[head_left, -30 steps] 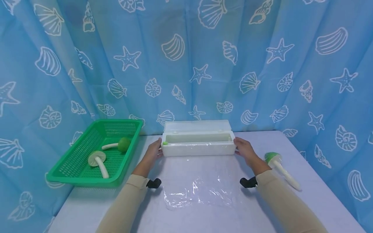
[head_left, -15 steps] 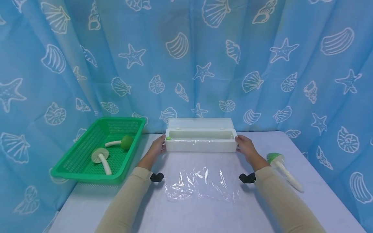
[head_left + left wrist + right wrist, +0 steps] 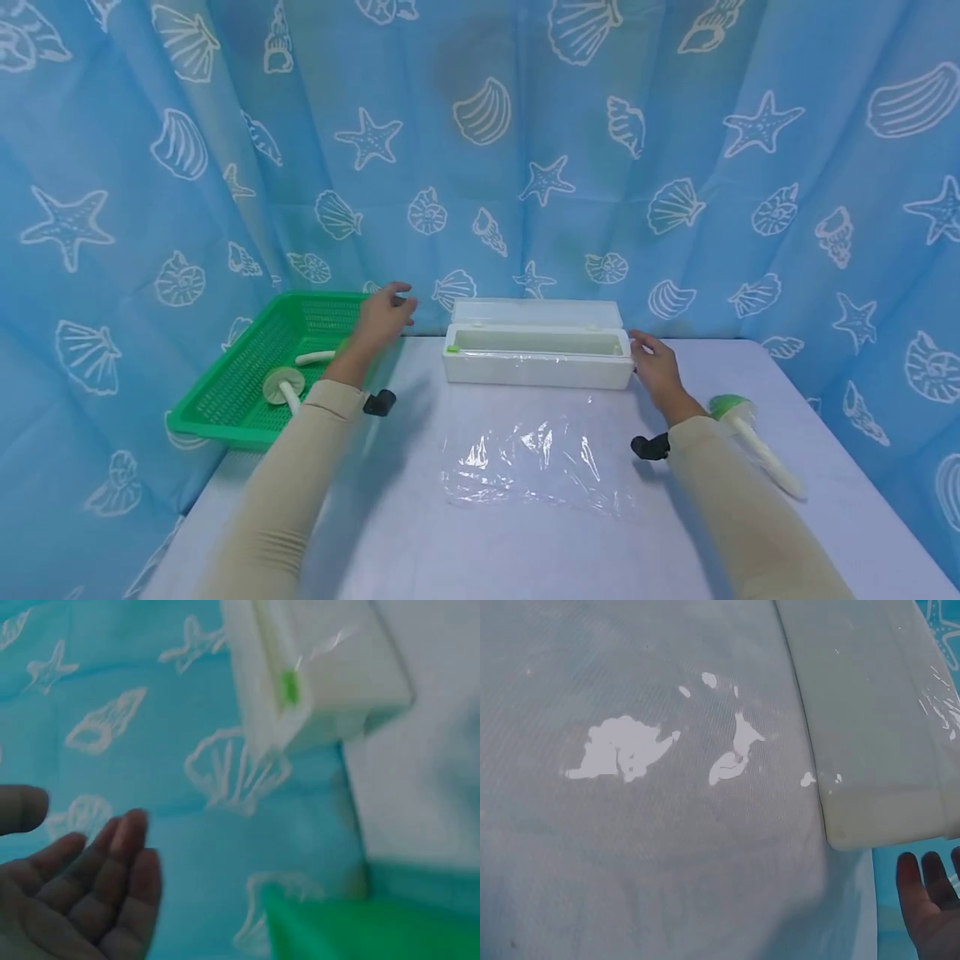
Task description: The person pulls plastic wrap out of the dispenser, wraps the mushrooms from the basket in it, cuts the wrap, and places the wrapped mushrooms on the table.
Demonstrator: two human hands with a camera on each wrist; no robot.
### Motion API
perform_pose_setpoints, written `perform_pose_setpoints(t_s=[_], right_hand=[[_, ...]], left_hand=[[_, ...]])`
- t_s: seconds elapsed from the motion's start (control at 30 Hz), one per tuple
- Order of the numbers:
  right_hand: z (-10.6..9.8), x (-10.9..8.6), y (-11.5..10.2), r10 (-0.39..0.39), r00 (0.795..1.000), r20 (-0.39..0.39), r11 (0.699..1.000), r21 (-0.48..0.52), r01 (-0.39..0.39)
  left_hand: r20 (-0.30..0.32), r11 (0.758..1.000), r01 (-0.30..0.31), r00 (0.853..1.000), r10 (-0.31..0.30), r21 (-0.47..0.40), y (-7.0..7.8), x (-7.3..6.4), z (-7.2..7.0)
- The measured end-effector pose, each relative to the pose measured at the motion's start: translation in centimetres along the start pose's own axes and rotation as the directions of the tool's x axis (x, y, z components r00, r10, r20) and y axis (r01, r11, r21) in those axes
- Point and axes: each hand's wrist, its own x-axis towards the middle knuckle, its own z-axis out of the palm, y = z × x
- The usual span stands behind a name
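A white cling film dispenser box (image 3: 538, 372) with a raised lid stands at the table's back edge. Clear cling film (image 3: 536, 462) runs from its front over the tabletop. My left hand (image 3: 384, 318) is in the air over the right side of the green basket (image 3: 213, 431); its fingers (image 3: 146, 881) are relaxed, holding nothing. At the dispenser's right end is my right hand (image 3: 657, 368); in the right wrist view its fingers (image 3: 911, 877) extend loosely beside the box end, apparently not gripping it. A green-capped mushroom (image 3: 757, 443) lies right of the right hand.
Inside the basket lie a mushroom (image 3: 283, 386) with its underside showing and another whose stem (image 3: 315, 357) shows, its cap mostly behind my left wrist. A blue curtain (image 3: 480, 167) with white shell prints hangs behind the white table (image 3: 480, 558).
My left hand has let go of the dispenser's left end and moved left and up over the basket. My right hand stays by the right end. The head view has shifted left.
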Motion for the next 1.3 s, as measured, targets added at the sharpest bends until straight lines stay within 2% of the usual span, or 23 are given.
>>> perform_pose_setpoints(t_s=[0.07,0.13,0.23,0.33,0.47,0.5,0.6,0.7,0.8,0.87,0.9,0.93,1.0,1.1,1.13,1.17,1.23,1.3], right_hand=[[0.0,0.2,0.0,-0.002,0.999,-0.035,1.0,-0.008,0.002],[0.1,0.3,0.1,-0.006,0.998,-0.063,1.0,-0.007,0.006],[0.2,0.5,0.4,0.006,0.997,-0.079,1.0,0.015,-0.005],[0.4,0.5,0.8,0.02,0.997,-0.076,0.998,0.054,-0.016],[1.0,0.5,1.5,0.029,0.999,-0.035,0.995,0.099,-0.025],[1.1,0.5,1.7,0.032,0.999,-0.022,0.994,0.102,-0.029],[1.4,0.4,2.1,0.032,0.999,-0.003,0.993,0.11,-0.031],[1.6,0.3,2.4,0.032,0.999,-0.005,0.992,0.12,-0.031],[1.8,0.3,2.5,0.03,0.999,-0.012,0.991,0.128,-0.028],[1.9,0.2,2.5,0.027,1.0,-0.015,0.991,0.129,-0.024],[2.0,0.2,2.5,0.027,1.0,-0.016,0.992,0.127,-0.025],[2.0,0.2,2.4,0.027,0.999,-0.018,0.991,0.129,-0.025],[2.0,0.1,2.3,0.029,0.999,-0.017,0.991,0.131,-0.026],[1.8,0.1,2.1,0.036,0.999,-0.011,0.992,0.124,-0.034],[1.7,0.1,2.0,0.035,0.999,-0.012,0.992,0.123,-0.033],[1.6,0.2,1.9,0.031,0.999,-0.012,0.993,0.117,-0.029],[1.3,0.3,1.7,0.019,1.0,-0.015,0.994,0.105,-0.018],[1.1,0.6,1.6,0.0,1.0,-0.022,0.994,0.105,0.002]], left_hand=[[0.07,0.997,0.045,0.996,-0.049,0.06,-0.1,0.2,-2.4],[0.179,0.991,0.09,0.978,-0.107,0.104,-0.6,0.4,-4.8],[0.334,0.979,0.147,0.924,-0.187,0.142,-2.3,0.3,-7.9],[0.416,0.959,0.212,0.868,-0.273,0.188,-4.3,-0.1,-9.9],[0.425,0.903,0.316,0.803,-0.418,0.292,-6.9,-1.2,-11.7],[0.418,0.881,0.351,0.783,-0.461,0.316,-7.5,-1.4,-12.0],[0.384,0.818,0.419,0.734,-0.56,0.393,-8.9,-1.8,-12.7],[0.369,0.775,0.431,0.701,-0.61,0.462,-10.0,-2.1,-13.2],[0.366,0.764,0.447,0.689,-0.626,0.465,-10.9,-2.5,-13.3],[0.324,0.743,0.52,0.679,-0.659,0.422,-11.4,-3.0,-13.3],[0.304,0.73,0.572,0.669,-0.679,0.373,-11.7,-3.3,-13.3],[0.275,0.719,0.614,0.666,-0.693,0.325,-11.9,-3.6,-13.3],[0.236,0.703,0.659,0.663,-0.711,0.267,-12.1,-4.1,-13.2],[0.185,0.7,0.669,0.677,-0.713,0.249,-12.0,-4.4,-12.7],[0.176,0.711,0.644,0.694,-0.698,0.281,-11.9,-4.4,-12.5],[0.16,0.71,0.645,0.698,-0.698,0.281,-11.7,-4.3,-12.3],[0.133,0.718,0.616,0.722,-0.679,0.324,-11.3,-3.9,-11.8],[0.106,0.716,0.603,0.734,-0.671,0.353,-11.0,-3.6,-11.3]])
